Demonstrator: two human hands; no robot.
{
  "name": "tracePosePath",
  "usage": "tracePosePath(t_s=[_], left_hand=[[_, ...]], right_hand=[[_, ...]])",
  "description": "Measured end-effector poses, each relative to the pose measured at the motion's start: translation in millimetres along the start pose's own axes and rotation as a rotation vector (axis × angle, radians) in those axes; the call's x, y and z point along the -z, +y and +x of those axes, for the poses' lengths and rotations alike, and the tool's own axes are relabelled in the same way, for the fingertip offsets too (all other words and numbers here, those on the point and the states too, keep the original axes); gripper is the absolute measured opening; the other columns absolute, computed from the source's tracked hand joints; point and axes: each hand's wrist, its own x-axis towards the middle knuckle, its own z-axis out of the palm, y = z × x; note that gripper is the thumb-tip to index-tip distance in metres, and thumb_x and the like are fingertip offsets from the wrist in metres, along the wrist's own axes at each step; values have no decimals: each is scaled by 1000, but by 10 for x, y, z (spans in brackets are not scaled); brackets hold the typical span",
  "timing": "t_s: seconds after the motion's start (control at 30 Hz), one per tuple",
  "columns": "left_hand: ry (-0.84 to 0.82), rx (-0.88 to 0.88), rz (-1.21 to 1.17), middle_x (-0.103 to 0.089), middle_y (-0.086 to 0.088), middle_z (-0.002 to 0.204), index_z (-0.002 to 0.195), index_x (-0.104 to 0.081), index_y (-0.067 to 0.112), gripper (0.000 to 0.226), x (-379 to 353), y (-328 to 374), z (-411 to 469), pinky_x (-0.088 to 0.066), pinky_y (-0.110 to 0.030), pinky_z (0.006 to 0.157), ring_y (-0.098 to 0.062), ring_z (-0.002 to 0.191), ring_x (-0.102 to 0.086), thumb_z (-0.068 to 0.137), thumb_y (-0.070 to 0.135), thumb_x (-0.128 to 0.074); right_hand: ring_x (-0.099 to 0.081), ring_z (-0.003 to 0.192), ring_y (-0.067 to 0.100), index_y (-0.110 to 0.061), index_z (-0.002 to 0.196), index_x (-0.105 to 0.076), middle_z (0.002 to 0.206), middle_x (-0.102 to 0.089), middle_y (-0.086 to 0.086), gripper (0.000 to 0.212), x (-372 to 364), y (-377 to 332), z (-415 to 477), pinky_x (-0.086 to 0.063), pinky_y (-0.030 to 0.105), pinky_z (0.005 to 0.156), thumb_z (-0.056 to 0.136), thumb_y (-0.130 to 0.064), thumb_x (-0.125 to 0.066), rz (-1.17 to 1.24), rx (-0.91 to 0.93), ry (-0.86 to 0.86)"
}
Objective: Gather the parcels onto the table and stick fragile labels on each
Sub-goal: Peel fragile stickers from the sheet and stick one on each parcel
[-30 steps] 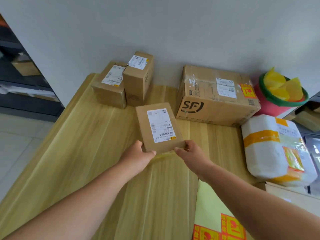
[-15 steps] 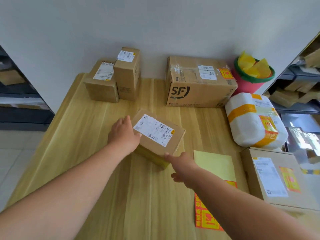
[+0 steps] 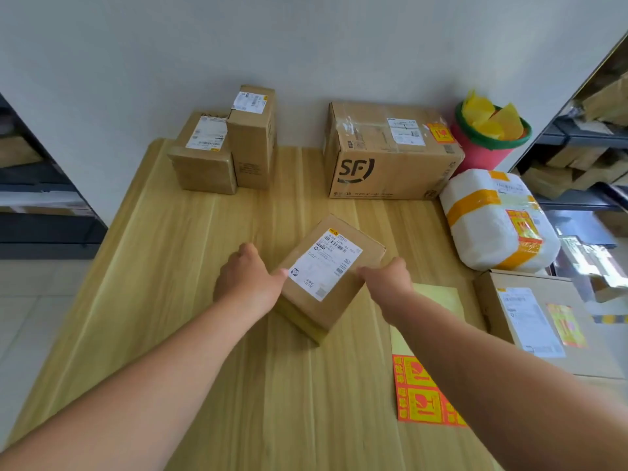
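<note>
Two grips on a small box at mid-bench

The box [image 3: 334, 266] lies cornerwise on the bench [image 3: 170, 266], its shipping label facing up; whether it rests flat cannot be told. The left grip [image 3: 249, 280] clasps its left side with the thumb on the top edge. The right grip [image 3: 387, 280] curls round its right edge. A sticker sheet [image 3: 421, 392] lies beside the right forearm. An SF carton [image 3: 384, 158] stands at the wall, and a white parcel [image 3: 492, 222] sits to its right.
</note>
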Motion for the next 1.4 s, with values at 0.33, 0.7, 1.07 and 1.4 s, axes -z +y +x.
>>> tracePosePath(t_s=[0.33,0.7,1.07,1.4], left_hand=[[-224,-151,100,-60,6,112,118,-47,23,49,-234,-88,-48,-46,-30,71,-19,94,-59,82,53,-61],[113,-589,192,-27,-3,151,151,-17,16,73,-584,628,-636,-14,-34,116,-23,139,-22,92,39,-55],[-294,-9,-87,-43,-11,144,144,-31,11,60,-1586,1070,-939,-43,-34,93,-31,125,-48,93,29,-56],[-247,288,-528,-54,-8,118,121,-47,15,39,-2219,1120,-969,-46,-31,60,-26,94,-58,84,18,-56]], right_hand=[[-57,97,19,-16,134,-43,122,-60,2,46,-108,167,-84,-48,33,80,93,-31,-58,-317,233,-161],[-54,119,29,-12,147,-33,142,-49,11,62,815,468,226,-47,35,88,96,-41,-53,-533,202,-25],[-55,101,23,-8,145,-33,136,-51,10,60,1634,1170,472,-48,33,74,95,-33,-57,-549,57,-24],[-61,74,17,-8,124,-44,100,-56,7,53,1616,1409,728,-56,25,58,81,-26,-68,-500,-60,-120]])
